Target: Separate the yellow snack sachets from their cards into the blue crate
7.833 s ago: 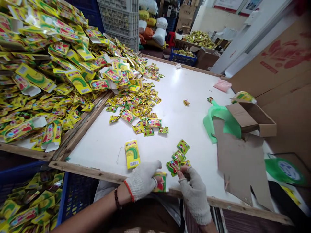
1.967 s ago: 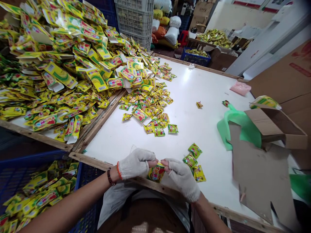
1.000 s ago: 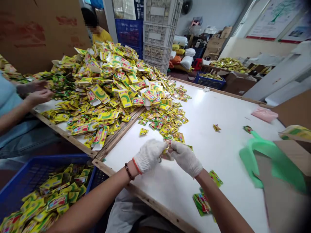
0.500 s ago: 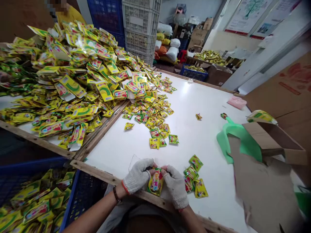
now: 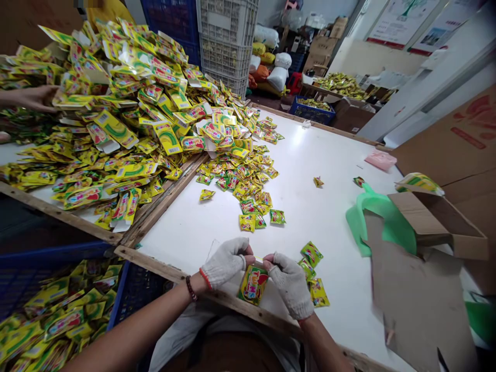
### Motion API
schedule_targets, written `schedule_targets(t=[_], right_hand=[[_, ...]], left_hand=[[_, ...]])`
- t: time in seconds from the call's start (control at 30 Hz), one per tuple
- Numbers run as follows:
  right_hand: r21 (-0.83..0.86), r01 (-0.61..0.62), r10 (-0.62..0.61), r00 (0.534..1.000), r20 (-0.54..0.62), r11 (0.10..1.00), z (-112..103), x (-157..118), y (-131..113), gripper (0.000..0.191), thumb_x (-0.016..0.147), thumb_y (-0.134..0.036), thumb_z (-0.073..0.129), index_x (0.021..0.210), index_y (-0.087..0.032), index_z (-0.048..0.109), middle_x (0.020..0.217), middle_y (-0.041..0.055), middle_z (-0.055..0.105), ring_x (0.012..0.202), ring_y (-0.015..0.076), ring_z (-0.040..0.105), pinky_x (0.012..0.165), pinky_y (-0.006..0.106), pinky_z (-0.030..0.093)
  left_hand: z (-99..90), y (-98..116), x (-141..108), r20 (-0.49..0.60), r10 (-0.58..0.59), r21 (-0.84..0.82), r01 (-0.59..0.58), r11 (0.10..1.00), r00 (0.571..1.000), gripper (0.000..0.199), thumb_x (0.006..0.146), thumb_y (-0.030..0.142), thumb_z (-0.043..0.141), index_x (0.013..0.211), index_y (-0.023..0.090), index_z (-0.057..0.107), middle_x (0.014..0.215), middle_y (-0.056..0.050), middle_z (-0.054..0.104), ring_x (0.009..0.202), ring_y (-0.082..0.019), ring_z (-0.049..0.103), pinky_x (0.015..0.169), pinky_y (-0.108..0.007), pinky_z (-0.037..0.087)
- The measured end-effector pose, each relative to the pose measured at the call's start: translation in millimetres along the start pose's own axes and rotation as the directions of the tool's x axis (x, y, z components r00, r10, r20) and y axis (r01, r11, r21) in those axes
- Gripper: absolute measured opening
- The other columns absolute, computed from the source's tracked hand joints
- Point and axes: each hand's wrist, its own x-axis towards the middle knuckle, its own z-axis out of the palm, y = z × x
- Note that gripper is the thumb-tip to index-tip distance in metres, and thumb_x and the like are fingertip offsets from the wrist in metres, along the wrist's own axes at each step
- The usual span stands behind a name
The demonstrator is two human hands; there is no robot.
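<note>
A small yellow-and-green printed carton (image 5: 252, 285) stands or leans at the table's front edge, colourful lettering toward me. At its top end, my left hand (image 5: 228, 262), in a white fingerless glove, pinches the left side of the opening. My right hand (image 5: 290, 285), gloved alike, pinches the right side, and a thin yellow flap edge shows between the fingertips. Whether anything is inside the carton is hidden. Just right of my right hand lie a few small sealed packets (image 5: 319, 292), green and yellow. More loose packets (image 5: 247, 222) lie farther up the white table (image 5: 302, 206).
A big heap of flat cartons and packets (image 5: 135, 103) covers the left table, where a co-worker's hand (image 5: 39, 98) reaches in. Below left is a blue crate (image 5: 116, 305) of cartons. To the right are a green dustpan (image 5: 356, 222), cardboard (image 5: 418, 299) and an open box (image 5: 468, 250).
My fingertips have gone from the carton's upper sides to its top opening, with the flap edge now showing. My right hand shifted slightly right. A co-worker's hand has come in over the heap.
</note>
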Motion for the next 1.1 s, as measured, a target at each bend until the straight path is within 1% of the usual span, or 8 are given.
schedule_targets(t=[0.17, 0.3, 0.4, 0.57, 0.67, 0.77, 0.93, 1.1], right_hand=[[-0.022, -0.076, 0.078, 0.990, 0.120, 0.997, -9, 1, -3, 0.020, 0.078, -0.030, 0.056, 0.085, -0.017, 0.068, 0.082, 0.0047, 0.071, 0.077, 0.0200, 0.064, 0.069, 0.029, 0.051], [-0.078, -0.075, 0.081, 0.994, 0.071, 0.994, -8, -2, -3, 0.018, 0.078, -0.029, 0.056, 0.084, -0.017, 0.068, 0.082, 0.0045, 0.070, 0.077, 0.0195, 0.063, 0.070, 0.030, 0.050], [-0.077, -0.051, 0.054, 0.998, 0.043, 0.996, -6, -4, -6, 0.015, 0.077, -0.026, 0.056, 0.081, -0.017, 0.068, 0.081, 0.0045, 0.070, 0.077, 0.0194, 0.063, 0.071, 0.030, 0.050], [0.007, -0.053, 0.052, 0.995, 0.082, 0.999, -9, -13, -3, 0.016, 0.079, -0.025, 0.056, 0.085, -0.019, 0.070, 0.086, 0.0049, 0.071, 0.082, 0.0202, 0.065, 0.075, 0.032, 0.052], [0.104, 0.008, -0.015, 0.998, 0.062, 0.995, -8, -23, 6, 0.018, 0.079, -0.023, 0.058, 0.091, -0.021, 0.070, 0.096, 0.0052, 0.071, 0.090, 0.0197, 0.064, 0.082, 0.033, 0.052], [0.201, 0.118, -0.116, 0.993, -0.024, 0.972, 0, -33, 16, 0.020, 0.077, -0.017, 0.060, 0.093, -0.024, 0.069, 0.103, 0.0045, 0.069, 0.095, 0.0186, 0.063, 0.085, 0.031, 0.052], [0.208, 0.163, -0.119, 0.971, -0.208, 0.965, 13, -40, 24, 0.024, 0.076, -0.013, 0.060, 0.096, -0.024, 0.068, 0.105, 0.0053, 0.067, 0.099, 0.0188, 0.061, 0.083, 0.031, 0.053], [0.067, 0.244, -0.235, 0.964, -0.124, 0.967, 6, -40, 23, 0.023, 0.078, -0.014, 0.058, 0.094, -0.024, 0.070, 0.099, 0.0064, 0.069, 0.090, 0.0185, 0.064, 0.080, 0.032, 0.054]], left_hand=[[-5.6, 10, 1, 0.138, 0.024, 0.149, -0.045, 0.988, 0.990, 0.020, 0.070, 0.026, 0.060, 0.085, 0.013, 0.062, 0.074, 0.000, 0.059, 0.070, -0.013, 0.052, 0.063, -0.022, 0.042], [-4.6, 0, -6, 0.086, 0.075, 0.204, -0.091, 0.975, 0.993, 0.021, 0.073, 0.024, 0.059, 0.091, 0.014, 0.064, 0.083, -0.002, 0.063, 0.080, -0.015, 0.056, 0.072, -0.023, 0.044], [-1.4, 0, -8, 0.060, 0.093, 0.197, -0.103, 0.975, 0.994, 0.021, 0.074, 0.027, 0.060, 0.087, 0.012, 0.065, 0.084, -0.003, 0.064, 0.080, -0.016, 0.057, 0.072, -0.023, 0.044], [-1.3, 12, -9, 0.147, 0.087, 0.192, -0.115, 0.975, 0.985, 0.020, 0.079, 0.026, 0.054, 0.079, 0.009, 0.066, 0.073, -0.003, 0.063, 0.071, -0.014, 0.056, 0.065, -0.021, 0.043], [-3.2, 10, -13, 0.188, 0.098, 0.142, -0.126, 0.982, 0.977, 0.020, 0.079, 0.027, 0.056, 0.080, 0.009, 0.065, 0.077, -0.004, 0.063, 0.074, -0.014, 0.057, 0.067, -0.022, 0.044], [-2.0, 3, -21, 0.153, 0.111, 0.114, -0.130, 0.985, 0.982, 0.018, 0.077, 0.027, 0.059, 0.084, 0.011, 0.064, 0.081, -0.004, 0.063, 0.077, -0.015, 0.057, 0.071, -0.023, 0.045], [3.8, -6, -25, 0.089, 0.137, 0.150, -0.149, 0.977, 0.987, 0.012, 0.078, 0.022, 0.057, 0.084, 0.013, 0.063, 0.081, -0.002, 0.063, 0.078, -0.014, 0.058, 0.074, -0.024, 0.045], [6.5, -7, -25, 0.083, 0.131, 0.141, -0.141, 0.980, 0.988, 0.013, 0.078, 0.023, 0.056, 0.083, 0.013, 0.063, 0.081, -0.003, 0.063, 0.077, -0.015, 0.057, 0.074, -0.025, 0.046]])
